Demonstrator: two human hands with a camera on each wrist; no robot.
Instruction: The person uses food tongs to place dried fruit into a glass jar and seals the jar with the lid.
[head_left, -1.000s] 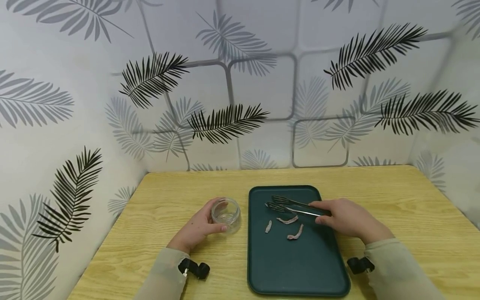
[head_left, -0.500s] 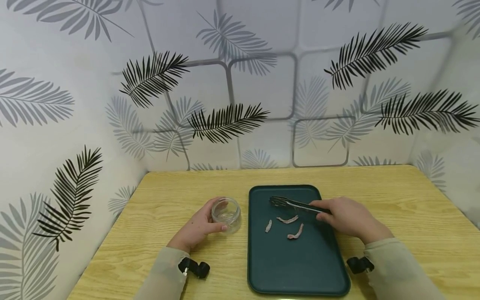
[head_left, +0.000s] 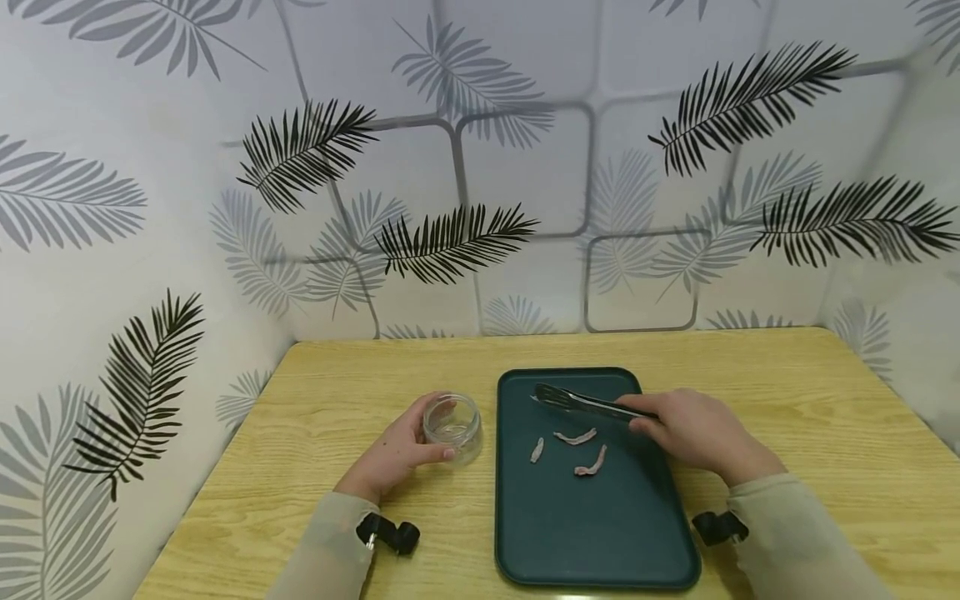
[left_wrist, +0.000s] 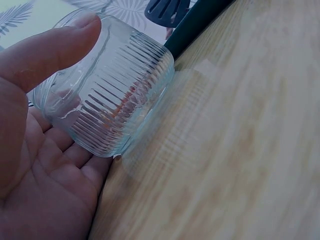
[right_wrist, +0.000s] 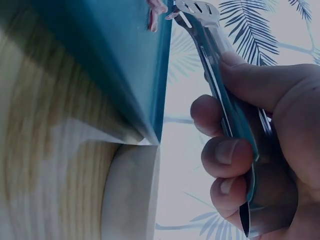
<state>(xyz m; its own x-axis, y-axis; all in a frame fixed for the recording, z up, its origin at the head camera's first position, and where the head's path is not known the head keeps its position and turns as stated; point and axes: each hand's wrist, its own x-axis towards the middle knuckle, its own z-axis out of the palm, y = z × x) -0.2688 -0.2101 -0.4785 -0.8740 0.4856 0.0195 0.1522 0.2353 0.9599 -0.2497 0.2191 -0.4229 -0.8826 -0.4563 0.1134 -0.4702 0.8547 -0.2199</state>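
My left hand (head_left: 396,452) holds a small clear glass jar (head_left: 467,450) upright on the table, left of a dark green tray (head_left: 592,533). In the left wrist view the thumb lies along the ribbed jar (left_wrist: 117,85); something reddish shows through the glass. My right hand (head_left: 697,429) grips metal tongs (head_left: 592,403) over the tray's far part, fingers and thumb wrapped round both arms. The tong arms are pressed together. A tiny pale bit shows at their tips; whether they pinch it I cannot tell. Shrivelled pinkish-grey strips (head_left: 591,463) lie below the tongs on the tray.
The light wooden table (head_left: 360,375) carries the tray and the jar. Behind it stands a wall (head_left: 525,275) with a leaf pattern, and another patterned wall (head_left: 90,317) rises at the left. A black wrist mount (head_left: 390,533) sits on each forearm.
The tongs' arms have come together from spread, and their tips have shifted slightly up and left. The left hand and the jar stay in place.
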